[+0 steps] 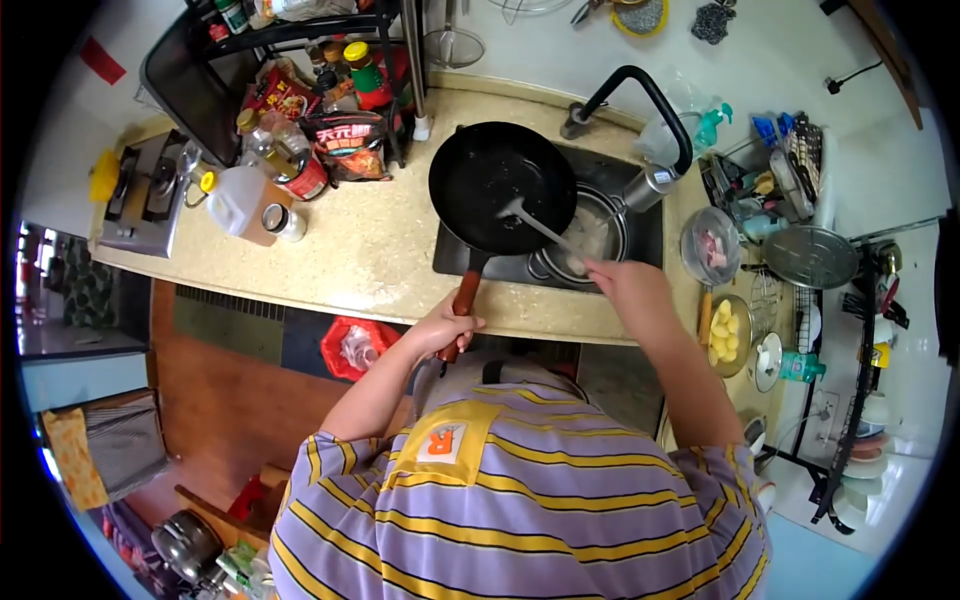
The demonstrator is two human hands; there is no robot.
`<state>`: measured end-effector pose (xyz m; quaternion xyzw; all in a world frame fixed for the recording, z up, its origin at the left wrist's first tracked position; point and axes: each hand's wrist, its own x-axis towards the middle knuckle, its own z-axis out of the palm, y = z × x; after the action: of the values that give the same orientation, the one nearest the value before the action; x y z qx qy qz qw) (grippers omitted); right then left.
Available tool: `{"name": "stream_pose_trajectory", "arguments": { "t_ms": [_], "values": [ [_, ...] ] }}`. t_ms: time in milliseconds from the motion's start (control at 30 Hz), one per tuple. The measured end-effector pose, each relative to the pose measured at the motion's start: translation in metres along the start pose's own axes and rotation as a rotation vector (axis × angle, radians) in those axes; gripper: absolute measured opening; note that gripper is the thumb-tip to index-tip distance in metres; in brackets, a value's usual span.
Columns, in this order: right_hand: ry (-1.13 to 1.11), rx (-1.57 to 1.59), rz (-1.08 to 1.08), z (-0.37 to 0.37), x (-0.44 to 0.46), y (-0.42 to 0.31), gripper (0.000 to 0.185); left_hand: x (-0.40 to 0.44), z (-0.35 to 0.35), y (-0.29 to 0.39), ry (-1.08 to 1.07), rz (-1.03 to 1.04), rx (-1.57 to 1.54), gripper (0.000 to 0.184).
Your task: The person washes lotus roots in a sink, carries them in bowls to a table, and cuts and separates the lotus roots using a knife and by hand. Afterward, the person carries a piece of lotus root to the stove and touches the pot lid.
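Wok [490, 170] first: black and wet-looking inside, it is over the left part of the sink [446, 262], its wooden handle [467, 295] pointing back towards me. My left hand [445, 328] is wrapped round that handle. My right hand [632, 287] is closed on a grey spatula [545, 230], its head inside the wok — whether it touches the surface, I can't tell. Just beside the wok, a metal pot [622, 240] with cloudy contents is in the sink; right of it, a clear bowl [688, 262] is on the counter [340, 250].
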<state>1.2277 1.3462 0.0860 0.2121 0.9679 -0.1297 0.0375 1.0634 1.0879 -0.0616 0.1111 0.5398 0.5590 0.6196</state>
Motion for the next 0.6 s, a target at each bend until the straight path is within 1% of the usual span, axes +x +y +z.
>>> {"name": "stream_pose_trajectory", "arguments": {
  "t_ms": [67, 100, 167, 233, 333, 433, 500, 567, 600],
  "values": [
    [-0.003, 0.048, 0.048, 0.019, 0.011, -0.006, 0.027, -0.001, -0.001, 0.001, 0.005, -0.001, 0.013, 0.064],
    [0.057, 0.099, 0.018, 0.024, 0.01, -0.001, 0.027, -0.002, -0.003, 0.003, -0.005, -0.005, -0.016, 0.064],
    [-0.005, 0.118, 0.04, 0.002, -0.002, 0.002, 0.027, -0.006, -0.006, 0.005, -0.026, -0.014, -0.079, 0.064],
    [-0.078, 0.107, 0.055, -0.02, -0.01, 0.003, 0.025, -0.006, -0.007, 0.001, -0.005, 0.003, -0.074, 0.064],
    [-0.048, 0.083, 0.006, 0.004, 0.001, -0.002, 0.025, -0.004, -0.017, -0.011, 0.03, 0.037, -0.064, 0.063],
    [-0.003, 0.141, 0.015, 0.035, 0.021, -0.022, 0.025, -0.002, -0.029, -0.021, 0.042, 0.057, -0.092, 0.063],
    [-0.029, 0.133, 0.001, 0.026, 0.019, -0.024, 0.025, -0.012, -0.03, -0.015, 0.056, 0.058, -0.111, 0.064],
    [-0.082, 0.179, 0.021, 0.011, 0.014, -0.018, 0.024, -0.013, -0.037, -0.022, 0.061, 0.07, -0.101, 0.065],
    [-0.088, 0.151, 0.007, 0.008, 0.014, -0.016, 0.024, -0.013, -0.039, -0.026, 0.061, 0.077, -0.099, 0.065]
  ]
}}
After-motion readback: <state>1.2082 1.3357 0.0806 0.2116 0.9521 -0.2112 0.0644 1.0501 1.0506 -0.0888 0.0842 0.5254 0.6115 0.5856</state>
